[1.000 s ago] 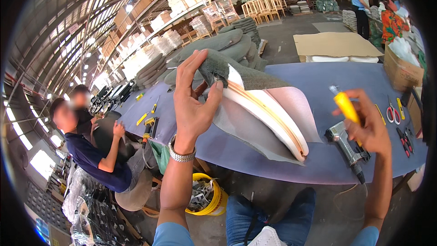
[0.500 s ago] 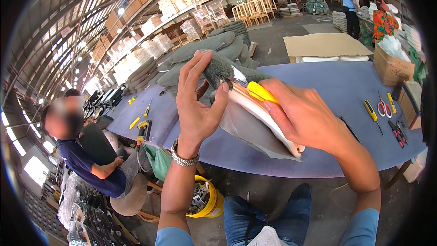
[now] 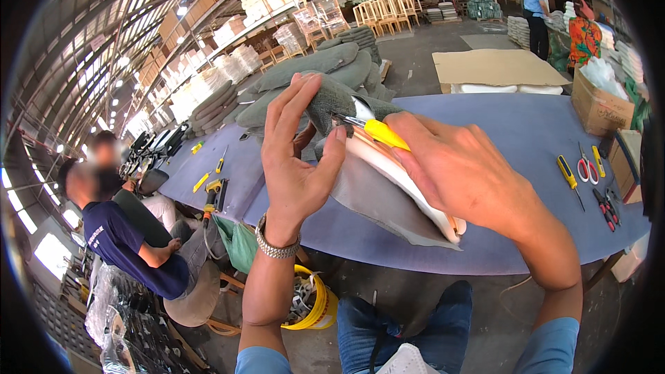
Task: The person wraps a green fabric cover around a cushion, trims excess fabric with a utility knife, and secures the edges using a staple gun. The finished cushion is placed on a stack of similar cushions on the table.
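Observation:
A grey-green upholstered cushion (image 3: 329, 100) is held up on edge over the table. Along its side show a pale padding edge (image 3: 409, 180) and a loose flap of grey cloth (image 3: 377, 204). My left hand (image 3: 298, 159) grips the far left end, its thumb pressed on the dark fabric edge and its fingers behind. My right hand (image 3: 464, 159) is closed round a yellow utility knife (image 3: 386, 134). The knife's metal tip points left and meets the fabric edge just above my left thumb. What the right fingertips touch underneath is hidden.
A blue-covered table (image 3: 506, 228) carries a yellow screwdriver (image 3: 567, 173), scissors (image 3: 587, 166) and pliers (image 3: 606, 208) at right. A staple gun (image 3: 216, 194) lies at left, near a seated co-worker (image 3: 138, 249). Cushions (image 3: 346, 62) are stacked behind. A yellow bucket (image 3: 322, 312) stands below.
The knife and my right hand have shifted slightly left, and more of the metal tip shows. Both hands keep their holds. At left, the second person behind the co-worker shows more.

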